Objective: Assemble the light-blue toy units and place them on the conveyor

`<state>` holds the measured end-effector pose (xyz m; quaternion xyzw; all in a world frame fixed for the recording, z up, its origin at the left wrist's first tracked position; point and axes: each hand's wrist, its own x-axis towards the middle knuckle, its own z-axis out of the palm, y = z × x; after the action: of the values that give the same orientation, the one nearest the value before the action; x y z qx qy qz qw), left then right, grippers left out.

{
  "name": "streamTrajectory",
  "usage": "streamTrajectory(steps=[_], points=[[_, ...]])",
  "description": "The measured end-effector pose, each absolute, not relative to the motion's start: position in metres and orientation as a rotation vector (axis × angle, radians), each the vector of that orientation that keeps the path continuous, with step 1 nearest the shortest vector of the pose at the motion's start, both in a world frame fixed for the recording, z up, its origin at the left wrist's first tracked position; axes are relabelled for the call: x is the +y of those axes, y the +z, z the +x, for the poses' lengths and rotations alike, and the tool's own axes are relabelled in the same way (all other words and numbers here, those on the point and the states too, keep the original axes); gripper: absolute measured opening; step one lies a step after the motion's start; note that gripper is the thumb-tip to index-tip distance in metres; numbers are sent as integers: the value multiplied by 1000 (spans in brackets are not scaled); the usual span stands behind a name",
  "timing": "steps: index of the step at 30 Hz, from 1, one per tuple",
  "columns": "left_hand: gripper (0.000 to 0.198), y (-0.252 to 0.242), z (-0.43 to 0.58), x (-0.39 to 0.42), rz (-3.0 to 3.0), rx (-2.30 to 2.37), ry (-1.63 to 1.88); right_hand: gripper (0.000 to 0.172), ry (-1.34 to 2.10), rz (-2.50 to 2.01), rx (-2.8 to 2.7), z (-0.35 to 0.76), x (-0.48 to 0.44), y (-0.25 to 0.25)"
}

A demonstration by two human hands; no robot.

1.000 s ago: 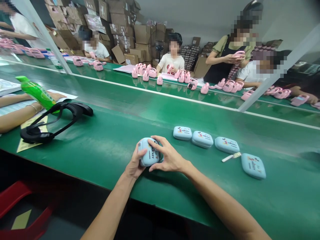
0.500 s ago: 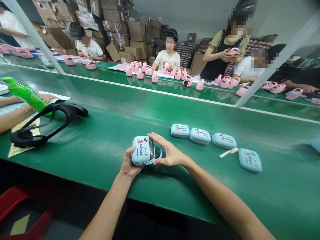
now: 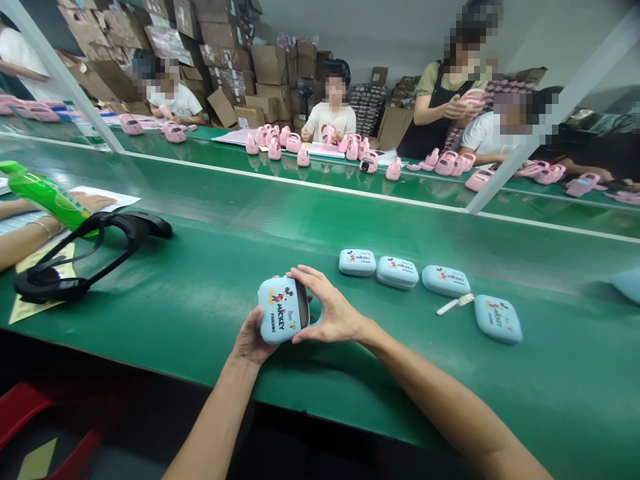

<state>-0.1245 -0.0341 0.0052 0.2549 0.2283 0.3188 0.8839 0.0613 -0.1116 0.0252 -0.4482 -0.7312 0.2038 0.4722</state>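
Above the green table I hold a light blue Mickey-printed case [image 3: 278, 312] with a dark panel and a loop handle at its right end. My left hand [image 3: 253, 337] is closed round its left and lower side, thumb on the near edge. My right hand [image 3: 333, 310] is closed on the right end, with fingers at the top corner and thumb at the bottom corner, partly hiding the handle. To the right lie several similar light blue cases [image 3: 397, 272], printed side up. A small white stick-like tool [image 3: 447, 306] rests between two of them.
At left lie a black head strap device [image 3: 93, 250] and a green bottle [image 3: 47, 193], beside another person's arms [image 3: 30, 240]. Across a white rail [image 3: 300, 180], people handle pink devices [image 3: 303, 157]. Cardboard boxes [image 3: 270, 67] are stacked behind. A red stool [image 3: 30, 407] stands below left.
The case has tipped so its printed face turns more toward me. My right hand has shifted slightly left, covering more of the handle. The whole view has moved a little.
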Motion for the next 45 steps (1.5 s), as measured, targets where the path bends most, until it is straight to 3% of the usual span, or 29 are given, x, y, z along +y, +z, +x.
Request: streamTrajectory(steps=[7,12,21,26,33,45], points=[[81,1,-118,-34,664,560,714,110,284,-1156,-1996,66,-108,22],[77,3,-114,-37,725,607,767,98,303,-1109,-2022,66,-109,17],[72,0,-111,-38,737,600,799,99,309,-1090,-2007,67,-109,14],[69,-2,-119,-32,648,495,664,111,467,-1123,-1823,71,-108,15],[87,1,-134,-36,669,215,668,105,940,-937,-1484,70,-110,10],[81,-7,-135,-29,642,168,645,97,1065,-1007,-1353,64,-111,16]])
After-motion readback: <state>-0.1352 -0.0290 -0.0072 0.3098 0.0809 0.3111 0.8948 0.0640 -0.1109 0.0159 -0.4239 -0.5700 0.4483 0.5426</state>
